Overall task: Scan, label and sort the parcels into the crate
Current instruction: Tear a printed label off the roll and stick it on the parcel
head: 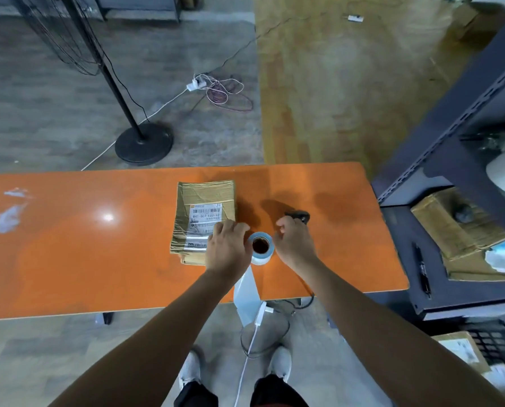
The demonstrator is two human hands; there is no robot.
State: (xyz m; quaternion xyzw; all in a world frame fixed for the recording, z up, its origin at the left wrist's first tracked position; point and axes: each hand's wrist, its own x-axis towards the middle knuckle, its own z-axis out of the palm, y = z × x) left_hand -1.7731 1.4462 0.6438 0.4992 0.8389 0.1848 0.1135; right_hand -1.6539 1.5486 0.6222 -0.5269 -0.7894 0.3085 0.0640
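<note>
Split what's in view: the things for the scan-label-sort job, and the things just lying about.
For the job: parcel, label roll, scanner held in the right hand, black crate.

Just lying about: fan stand, power strip, pen, plastic scraps.

table (pixel 69 245): parcel (pixel 204 207) left | label roll (pixel 260 248) middle | scanner (pixel 299 215) right

Parcel (pixel 203 211) corner beneath left hand (pixel 229 247)

One head-worn wide-angle camera looks forward and steeply down, close above the orange table (pixel 69 245).
</note>
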